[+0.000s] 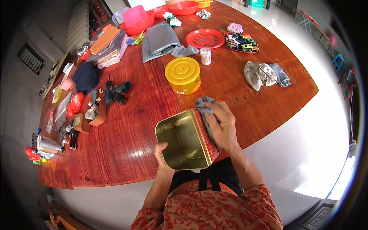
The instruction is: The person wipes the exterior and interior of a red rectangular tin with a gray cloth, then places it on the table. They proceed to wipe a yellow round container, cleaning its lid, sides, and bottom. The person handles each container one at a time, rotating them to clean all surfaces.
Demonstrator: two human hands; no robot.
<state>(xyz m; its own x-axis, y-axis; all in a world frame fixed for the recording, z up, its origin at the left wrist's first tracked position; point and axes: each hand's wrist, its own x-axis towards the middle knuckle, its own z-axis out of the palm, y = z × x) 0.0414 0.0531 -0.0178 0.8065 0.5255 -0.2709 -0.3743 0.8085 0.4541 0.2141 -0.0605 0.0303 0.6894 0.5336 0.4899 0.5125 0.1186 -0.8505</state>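
Note:
A square metal tin [183,142], gold inside and red outside, is tilted at the table's near edge with its open mouth toward me. My left hand [162,155] grips its left rim, the thumb over the edge and the other fingers hidden behind. On the tin's right outer wall, my right hand [223,126] presses a grey cloth [203,105], fingers bent around it. Just beyond the tin stands a yellow round tub [183,73] with its lid on. A clear container of cotton swabs [205,56] is behind that tub.
The wooden table [142,126] curves around me. At left lie a cordless drill [115,92], a brown box [99,115] and folded cloths [109,50]. Farther back are a red tray [205,39], grey plastic sheet [161,38] and toy cars [242,42]. Crumpled rags [260,74] rest at right.

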